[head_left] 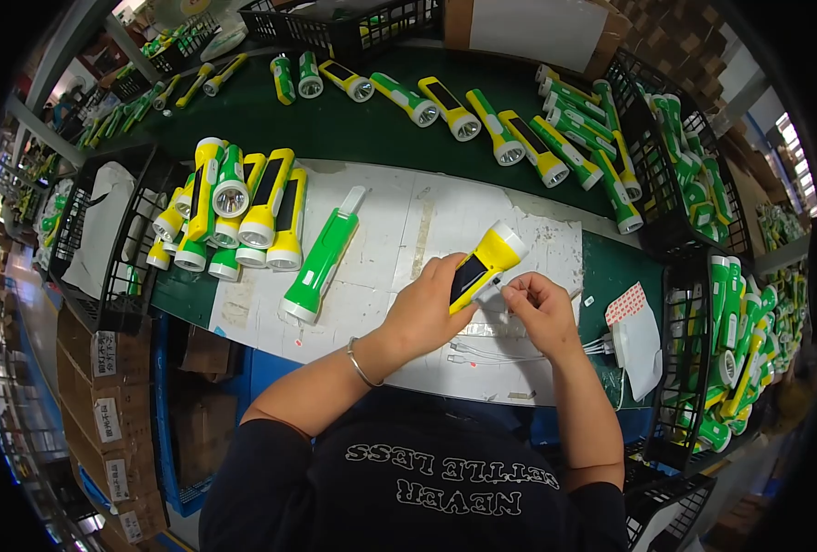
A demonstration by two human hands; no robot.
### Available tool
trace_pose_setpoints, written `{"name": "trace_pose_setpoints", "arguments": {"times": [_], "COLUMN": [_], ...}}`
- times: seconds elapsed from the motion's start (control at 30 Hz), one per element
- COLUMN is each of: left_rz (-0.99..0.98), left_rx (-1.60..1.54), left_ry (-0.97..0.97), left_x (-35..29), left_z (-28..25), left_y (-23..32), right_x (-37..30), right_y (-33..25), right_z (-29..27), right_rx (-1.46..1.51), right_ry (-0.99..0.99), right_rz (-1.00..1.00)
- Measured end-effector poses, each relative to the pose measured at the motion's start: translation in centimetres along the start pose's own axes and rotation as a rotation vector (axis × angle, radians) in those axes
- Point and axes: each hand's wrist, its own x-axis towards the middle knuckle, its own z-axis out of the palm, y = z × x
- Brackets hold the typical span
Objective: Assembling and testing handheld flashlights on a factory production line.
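Observation:
My left hand (424, 313) is wrapped round a yellow flashlight (488, 253) with a white head and a dark panel on its body. Its head points up and away to the right. Close to the flashlight's right side, my right hand (546, 316) has thumb and fingertips pinched together; whatever may be between them is too small to name. A green flashlight (324, 267) lies on the white work surface (385, 248) to the left. Below my hands, white cables (496, 359) with plugs stretch across the surface.
Several yellow and green flashlights (264, 207) are piled at the left. More flashlights (445, 106) lie in a row on the green table behind. Black crates (652, 175) of flashlights line the right edge. A sheet with red dots (625, 306) lies on a white packet (643, 350).

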Motion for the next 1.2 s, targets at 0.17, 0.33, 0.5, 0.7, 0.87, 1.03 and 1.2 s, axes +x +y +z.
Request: {"name": "trace_pose_setpoints", "arguments": {"times": [0.17, 0.33, 0.5, 0.7, 0.87, 1.03, 1.2], "left_rz": [0.075, 0.088, 0.090, 0.242, 0.183, 0.133, 0.071], "left_rx": [0.219, 0.240, 0.105, 0.015, 0.061, 0.003, -0.122], "left_ry": [0.151, 0.063, -0.112, -0.425, -0.394, -0.066, -0.130], "left_x": [-0.2, 0.0, 1.2, 2.6, 2.9, 1.8, 0.8], "left_z": [0.7, -0.4, -3.8, -6.9, -9.2, -8.9, -7.8], "left_y": [0.7, 0.4, -1.2, 0.7, 0.9, 0.2, -0.4], "right_x": [0.1, -0.2, -0.9, 0.1, -0.6, -0.2, 2.3], "right_y": [0.4, 0.2, -0.5, -3.7, -4.0, -5.3, -6.6], "right_z": [0.1, 0.4, -1.8, -3.3, -3.6, -6.4, -22.2], "right_rx": [0.060, 0.022, -0.318, 0.034, 0.132, -0.217, -0.388], "right_ry": [0.067, 0.027, 0.011, -0.046, -0.010, 0.430, 1.204], "right_rz": [0.029, 0.033, -0.131, -0.093, -0.156, -0.421, -0.625]}}
